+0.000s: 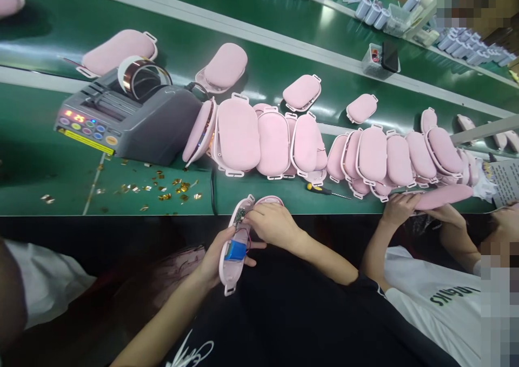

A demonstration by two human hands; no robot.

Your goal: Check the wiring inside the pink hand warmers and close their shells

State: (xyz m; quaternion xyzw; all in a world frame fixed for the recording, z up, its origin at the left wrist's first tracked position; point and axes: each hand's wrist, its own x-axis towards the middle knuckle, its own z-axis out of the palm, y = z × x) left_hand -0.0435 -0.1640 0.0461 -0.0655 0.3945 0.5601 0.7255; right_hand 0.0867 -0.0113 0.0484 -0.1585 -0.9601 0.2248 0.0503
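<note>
My left hand (217, 253) grips an opened pink plastic casing (231, 272) from underneath, thumb on its near rim and fingertips showing past the other side. Inside the casing lie a blue battery pack (235, 250), thin red wires and a small green circuit board (240, 215). My right hand (272, 225) is closed at the casing's upper end, over the circuit board. Behind its knuckles shows the edge of a second pink part (270, 199). What the right fingertips pinch is hidden.
A grey tape dispenser (154, 118) stands left on the green bench (121, 199), near scattered gold tape scraps (182, 186). Pink casings (239, 134) line the bench; a screwdriver (318, 189) lies before them. At right, a co-worker's hands (399, 207) hold another pink casing (444, 197).
</note>
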